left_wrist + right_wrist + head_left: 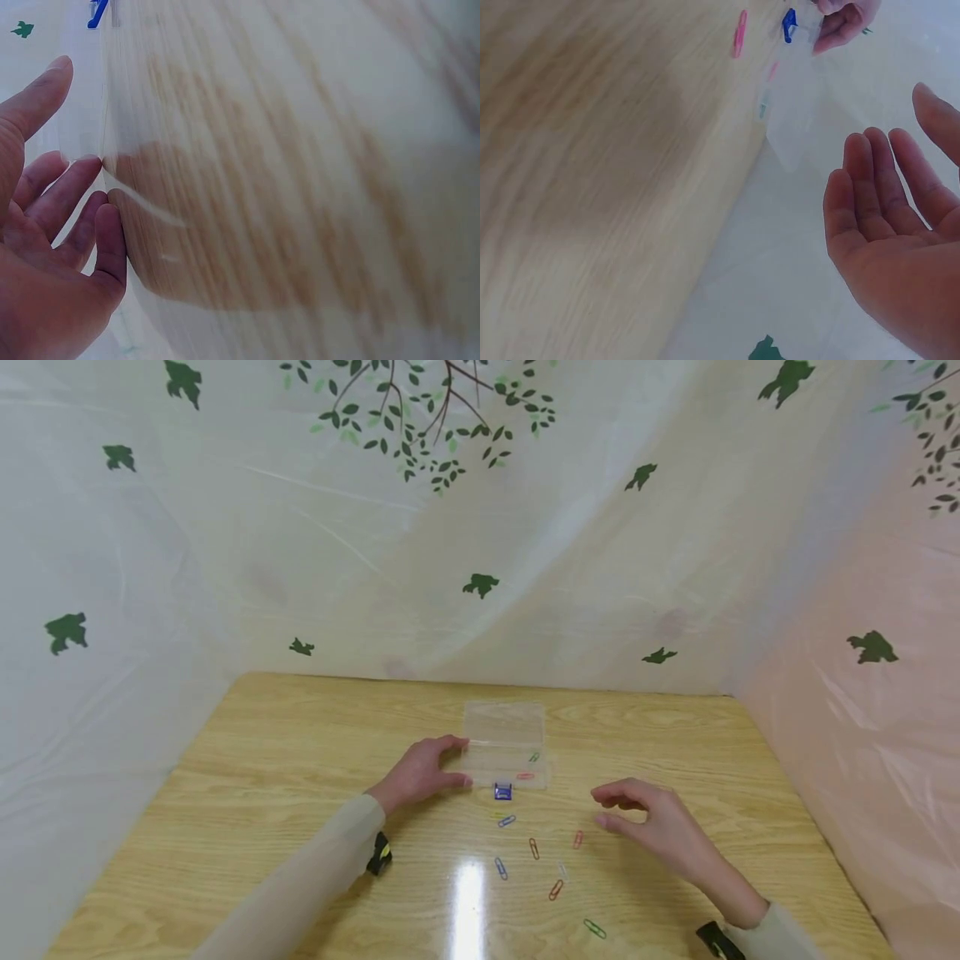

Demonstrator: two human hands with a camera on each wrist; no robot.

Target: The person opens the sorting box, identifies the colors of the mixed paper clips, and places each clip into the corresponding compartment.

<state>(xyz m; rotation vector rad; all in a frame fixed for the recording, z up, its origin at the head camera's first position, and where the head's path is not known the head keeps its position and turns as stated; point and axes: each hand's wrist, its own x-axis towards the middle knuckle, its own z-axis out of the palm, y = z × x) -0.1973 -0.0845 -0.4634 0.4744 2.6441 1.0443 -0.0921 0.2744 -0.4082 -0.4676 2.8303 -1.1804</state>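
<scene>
Where left fingers [457, 742] end, clear box [486, 761], touching

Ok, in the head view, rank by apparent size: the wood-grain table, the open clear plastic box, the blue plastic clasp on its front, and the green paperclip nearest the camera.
1. Wood-grain table
2. Clear plastic box
Blue plastic clasp and green paperclip: unranked; they look close in size, and the clip lies nearer.

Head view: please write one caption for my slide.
Left hand touches an open clear plastic box containing two paperclips; right hand hovers beside scattered paperclips.
</scene>
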